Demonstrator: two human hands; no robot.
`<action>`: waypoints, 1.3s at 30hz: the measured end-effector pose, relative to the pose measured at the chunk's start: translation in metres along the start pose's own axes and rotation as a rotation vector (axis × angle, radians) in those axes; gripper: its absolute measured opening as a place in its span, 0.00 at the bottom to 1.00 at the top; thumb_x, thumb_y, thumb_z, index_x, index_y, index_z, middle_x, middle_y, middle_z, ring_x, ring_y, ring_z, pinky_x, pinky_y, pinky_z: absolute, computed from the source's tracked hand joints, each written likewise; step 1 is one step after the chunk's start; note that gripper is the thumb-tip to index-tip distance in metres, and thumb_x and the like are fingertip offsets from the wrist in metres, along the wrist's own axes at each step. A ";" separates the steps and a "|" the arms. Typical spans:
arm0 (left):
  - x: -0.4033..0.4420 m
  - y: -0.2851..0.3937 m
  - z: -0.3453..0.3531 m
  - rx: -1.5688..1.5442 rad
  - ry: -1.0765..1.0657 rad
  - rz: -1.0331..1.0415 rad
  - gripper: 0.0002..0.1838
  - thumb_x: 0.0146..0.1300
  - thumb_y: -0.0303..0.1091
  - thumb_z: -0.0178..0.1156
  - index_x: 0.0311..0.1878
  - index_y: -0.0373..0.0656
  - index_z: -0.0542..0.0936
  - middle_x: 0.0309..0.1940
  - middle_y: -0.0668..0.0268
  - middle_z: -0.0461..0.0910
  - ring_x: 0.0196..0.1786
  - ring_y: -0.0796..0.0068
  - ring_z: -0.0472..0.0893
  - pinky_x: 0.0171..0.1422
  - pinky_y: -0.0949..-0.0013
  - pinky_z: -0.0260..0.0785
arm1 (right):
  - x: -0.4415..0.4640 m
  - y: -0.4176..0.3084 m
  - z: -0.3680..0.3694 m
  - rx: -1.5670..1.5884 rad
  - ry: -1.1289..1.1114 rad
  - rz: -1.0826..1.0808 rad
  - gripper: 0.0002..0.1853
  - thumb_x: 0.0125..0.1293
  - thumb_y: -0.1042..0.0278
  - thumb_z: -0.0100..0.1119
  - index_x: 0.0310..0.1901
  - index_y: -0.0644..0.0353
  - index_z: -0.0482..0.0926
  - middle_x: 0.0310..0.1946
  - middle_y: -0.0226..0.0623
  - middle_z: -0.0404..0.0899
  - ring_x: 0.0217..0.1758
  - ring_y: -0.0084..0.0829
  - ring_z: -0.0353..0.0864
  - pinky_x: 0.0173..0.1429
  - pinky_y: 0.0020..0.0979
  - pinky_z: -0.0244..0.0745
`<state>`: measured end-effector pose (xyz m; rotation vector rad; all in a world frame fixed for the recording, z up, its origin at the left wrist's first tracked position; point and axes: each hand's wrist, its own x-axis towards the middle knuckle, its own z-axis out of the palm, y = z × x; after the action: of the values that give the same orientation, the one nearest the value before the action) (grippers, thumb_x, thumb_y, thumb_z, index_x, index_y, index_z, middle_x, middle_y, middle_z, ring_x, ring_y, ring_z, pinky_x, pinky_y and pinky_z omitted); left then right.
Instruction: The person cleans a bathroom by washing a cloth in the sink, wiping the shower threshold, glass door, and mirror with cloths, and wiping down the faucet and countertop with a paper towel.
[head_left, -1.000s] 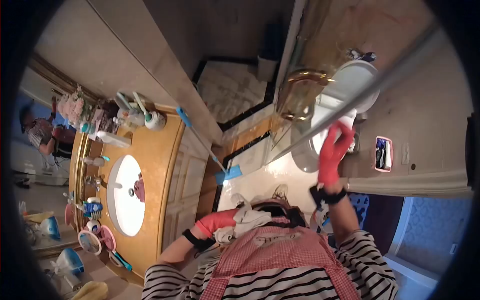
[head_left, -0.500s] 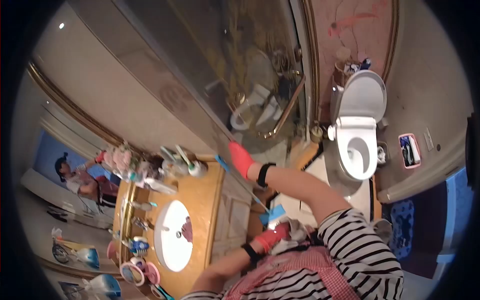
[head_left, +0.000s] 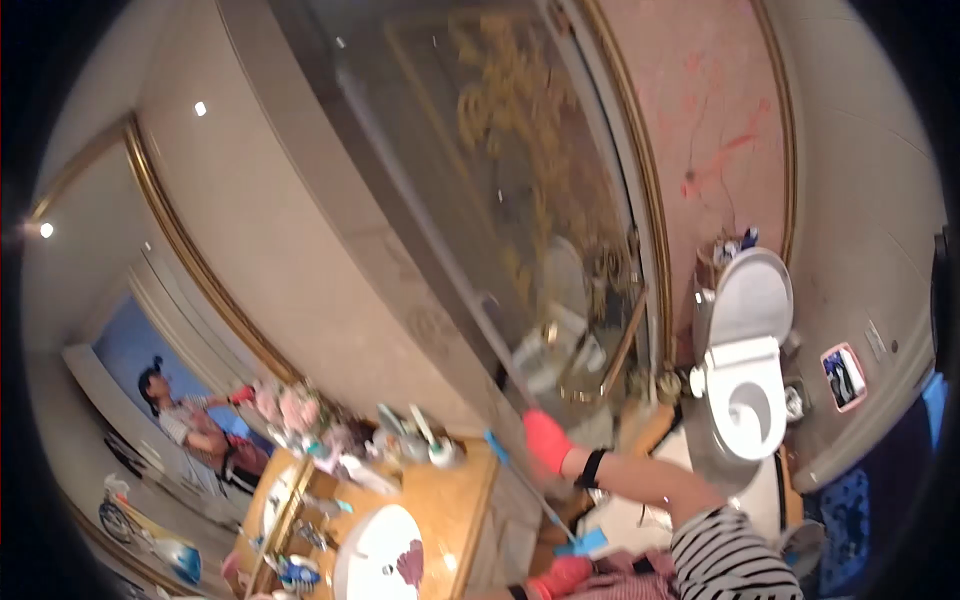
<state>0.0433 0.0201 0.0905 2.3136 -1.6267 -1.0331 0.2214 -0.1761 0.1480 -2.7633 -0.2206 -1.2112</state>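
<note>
My right hand [head_left: 548, 442], in a red rubber glove, is stretched out to the lower edge of the glass partition [head_left: 450, 250] beside the wall. Its fingers look extended, with nothing visible in them. At the bottom edge of the view, my left hand [head_left: 562, 577], also red-gloved, is close to my checked apron; its fingers are mostly hidden. A long-handled tool with a blue flat head [head_left: 585, 543] leans against the vanity cabinet between my hands.
To the left is a wooden vanity [head_left: 465, 500] with a white sink [head_left: 365, 550], a dark pink cloth [head_left: 410, 563] in it, and several bottles. A toilet [head_left: 745, 400] with its lid up stands right, beside a pink-framed wall niche [head_left: 845, 377]. A large mirror spans the left wall.
The view has tilted upward, so everything sits lower in the picture. My right hand stays at the partition edge. The grey cloth earlier at my left hand is out of sight now.
</note>
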 end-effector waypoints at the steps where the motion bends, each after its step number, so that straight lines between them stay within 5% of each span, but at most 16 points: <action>1: 0.000 -0.001 -0.002 0.082 -0.026 0.004 0.18 0.57 0.43 0.54 0.43 0.40 0.79 0.39 0.54 0.80 0.45 0.59 0.80 0.47 0.57 0.71 | -0.014 0.005 -0.008 -0.442 -0.109 -0.158 0.23 0.56 0.72 0.46 0.54 0.74 0.70 0.53 0.56 0.72 0.59 0.47 0.69 0.67 0.41 0.61; 3: -0.008 0.004 -0.030 0.154 -0.099 0.025 0.18 0.56 0.43 0.54 0.42 0.40 0.80 0.37 0.54 0.81 0.44 0.59 0.81 0.45 0.56 0.72 | -0.025 0.019 -0.064 -0.123 0.035 -0.255 0.19 0.51 0.72 0.49 0.46 0.69 0.75 0.48 0.52 0.75 0.55 0.45 0.72 0.63 0.40 0.66; 7: -0.002 -0.031 -0.039 -0.509 -0.114 0.259 0.27 0.48 0.37 0.61 0.54 0.41 0.75 0.47 0.49 0.78 0.51 0.60 0.78 0.55 0.62 0.70 | -0.053 0.028 -0.109 -0.068 -0.377 -0.077 0.10 0.47 0.71 0.52 0.33 0.62 0.74 0.33 0.42 0.72 0.42 0.44 0.72 0.52 0.39 0.70; 8: 0.005 -0.041 -0.031 -0.489 0.011 0.423 0.19 0.52 0.37 0.58 0.48 0.44 0.79 0.43 0.51 0.80 0.49 0.59 0.79 0.54 0.63 0.70 | -0.035 0.025 -0.158 0.008 -0.386 -0.156 0.12 0.46 0.71 0.53 0.35 0.62 0.74 0.35 0.41 0.73 0.47 0.42 0.72 0.55 0.38 0.69; 10: 0.024 -0.027 -0.031 -0.461 -0.283 -0.007 0.16 0.52 0.30 0.57 0.45 0.39 0.79 0.42 0.51 0.79 0.45 0.52 0.80 0.49 0.57 0.72 | -0.050 0.025 -0.184 -0.029 -0.385 -0.060 0.12 0.49 0.74 0.50 0.38 0.63 0.74 0.38 0.41 0.74 0.52 0.41 0.72 0.61 0.35 0.67; 12: 0.032 0.017 -0.067 -0.301 -0.059 0.042 0.11 0.54 0.32 0.56 0.38 0.40 0.81 0.35 0.52 0.81 0.39 0.50 0.81 0.41 0.55 0.73 | -0.068 0.030 -0.191 -0.032 -0.450 -0.003 0.16 0.50 0.73 0.50 0.43 0.64 0.73 0.43 0.41 0.73 0.54 0.40 0.71 0.62 0.35 0.66; 14: 0.077 0.005 -0.005 0.158 0.185 0.171 0.09 0.55 0.31 0.52 0.29 0.41 0.81 0.29 0.55 0.82 0.31 0.56 0.82 0.28 0.57 0.72 | -0.078 0.036 -0.201 -0.037 -0.496 0.060 0.20 0.51 0.73 0.50 0.49 0.64 0.72 0.47 0.42 0.73 0.57 0.39 0.69 0.63 0.35 0.65; 17: 0.123 0.001 -0.001 0.219 0.211 0.119 0.08 0.54 0.32 0.53 0.30 0.42 0.81 0.28 0.55 0.81 0.31 0.56 0.82 0.30 0.56 0.72 | -0.090 0.054 -0.215 -0.070 -0.700 0.148 0.24 0.54 0.70 0.51 0.55 0.62 0.71 0.52 0.39 0.72 0.59 0.35 0.69 0.67 0.35 0.60; 20: 0.124 0.001 -0.099 -0.106 0.027 0.263 0.09 0.53 0.33 0.56 0.34 0.40 0.81 0.29 0.54 0.81 0.33 0.52 0.81 0.37 0.57 0.72 | -0.091 0.074 -0.234 0.007 -0.785 0.129 0.25 0.57 0.68 0.47 0.59 0.60 0.69 0.55 0.37 0.71 0.61 0.31 0.67 0.68 0.34 0.58; 22: 0.154 0.012 -0.176 -0.303 -0.049 -0.059 0.12 0.55 0.33 0.56 0.42 0.42 0.79 0.31 0.54 0.80 0.37 0.51 0.80 0.40 0.58 0.72 | -0.110 0.088 -0.238 -0.182 -0.837 -0.040 0.27 0.58 0.66 0.45 0.62 0.54 0.68 0.57 0.33 0.70 0.63 0.26 0.66 0.69 0.31 0.55; 24: 0.178 0.021 -0.211 -0.390 0.898 -0.071 0.19 0.59 0.35 0.53 0.54 0.43 0.74 0.38 0.54 0.79 0.39 0.50 0.79 0.41 0.57 0.72 | -0.109 0.099 -0.248 -0.421 -0.793 -0.237 0.26 0.57 0.66 0.47 0.61 0.49 0.69 0.57 0.30 0.71 0.63 0.23 0.66 0.69 0.30 0.52; 27: 0.221 0.057 -0.214 -0.299 0.837 0.148 0.26 0.62 0.33 0.47 0.63 0.34 0.63 0.37 0.50 0.76 0.33 0.54 0.78 0.34 0.59 0.72 | -0.122 0.119 -0.264 -0.341 -0.869 -0.224 0.25 0.55 0.65 0.49 0.58 0.47 0.73 0.53 0.29 0.73 0.59 0.25 0.68 0.62 0.32 0.62; 30: 0.240 0.087 -0.206 -0.223 0.626 -0.007 0.29 0.58 0.28 0.46 0.64 0.32 0.60 0.34 0.52 0.77 0.32 0.56 0.79 0.31 0.58 0.71 | -0.143 0.149 -0.291 0.078 -0.998 -0.106 0.23 0.53 0.66 0.51 0.55 0.49 0.75 0.47 0.31 0.76 0.50 0.30 0.74 0.52 0.34 0.69; 32: 0.245 0.103 -0.215 -0.278 0.604 -0.011 0.19 0.57 0.30 0.49 0.52 0.35 0.70 0.27 0.59 0.78 0.25 0.62 0.80 0.23 0.61 0.71 | -0.180 0.165 -0.303 0.325 -0.917 -0.033 0.26 0.49 0.72 0.58 0.54 0.53 0.75 0.41 0.36 0.78 0.42 0.35 0.76 0.50 0.35 0.71; 37: 0.276 0.114 -0.232 -0.606 0.350 0.332 0.13 0.56 0.30 0.50 0.44 0.41 0.75 0.36 0.54 0.79 0.38 0.55 0.80 0.42 0.57 0.72 | -0.221 0.166 -0.288 0.316 -0.478 1.416 0.18 0.48 0.72 0.71 0.42 0.60 0.77 0.31 0.31 0.76 0.32 0.26 0.72 0.37 0.30 0.71; 39: 0.297 0.084 -0.258 -0.516 0.165 0.378 0.15 0.56 0.31 0.50 0.47 0.43 0.77 0.37 0.55 0.79 0.41 0.56 0.79 0.44 0.59 0.72 | -0.255 0.172 -0.275 0.387 -0.422 1.587 0.16 0.50 0.71 0.70 0.41 0.61 0.76 0.29 0.30 0.74 0.31 0.24 0.71 0.37 0.29 0.71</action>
<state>0.1857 -0.3430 0.1899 1.6388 -1.4418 -0.9939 -0.1167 -0.4127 0.1373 -1.7756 1.2620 -0.1031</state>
